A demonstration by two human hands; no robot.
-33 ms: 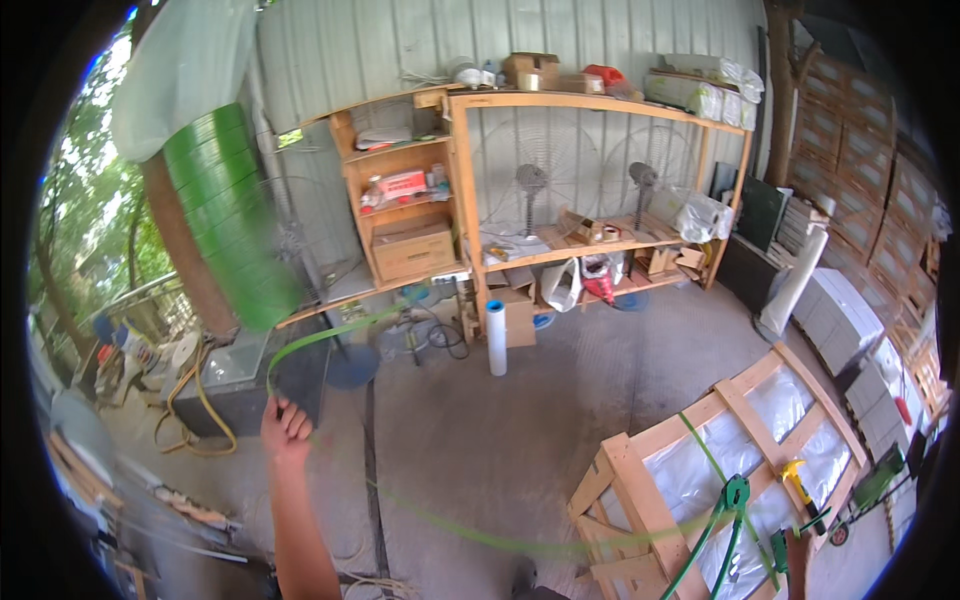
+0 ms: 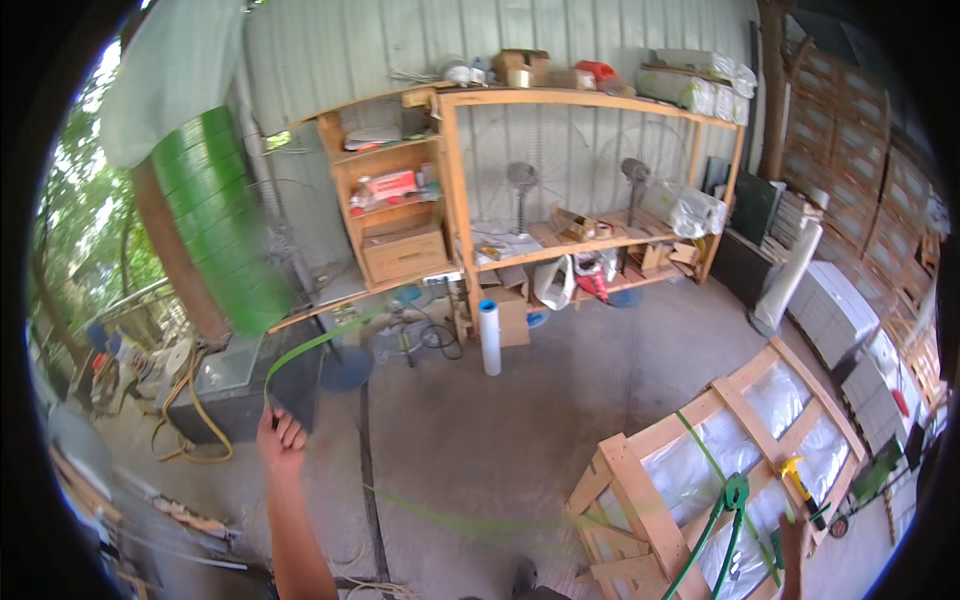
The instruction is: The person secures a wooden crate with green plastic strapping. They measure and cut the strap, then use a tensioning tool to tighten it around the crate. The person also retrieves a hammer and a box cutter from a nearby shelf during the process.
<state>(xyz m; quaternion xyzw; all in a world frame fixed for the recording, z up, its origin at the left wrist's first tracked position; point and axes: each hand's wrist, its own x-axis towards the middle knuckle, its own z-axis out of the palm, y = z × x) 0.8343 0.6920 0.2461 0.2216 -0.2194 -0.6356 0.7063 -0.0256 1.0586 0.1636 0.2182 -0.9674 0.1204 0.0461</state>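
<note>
My left hand [image 2: 281, 438], arm raised at left, is closed on a green plastic strap [image 2: 300, 350]. The strap loops up and away to the right, and a blurred length sags across the floor toward the crate. At lower right, the wooden crate [image 2: 640, 490] holds plastic-wrapped contents, with green strap across it. My right hand [image 2: 793, 540] is over the crate beside a green piece; its fingers are blurred and I cannot make out a grip. A long-handled green tool [image 2: 736, 492] lies on the crate, near a yellow-headed hammer [image 2: 800, 487].
A white roll [image 2: 490, 340] stands on the concrete floor ahead. Behind it are wooden shelves [image 2: 590, 97] with fans, boxes and bags. Stacked green rolls [image 2: 205, 210] lean at left above a dark block [image 2: 195, 410] with a yellow hose. Wrapped stacks [image 2: 830, 300] line the right side.
The view has shifted slightly. My right hand has risen a little and shows more beside the hammer handle. The left hand still grips the strap, whose sagging length has moved slightly.
</note>
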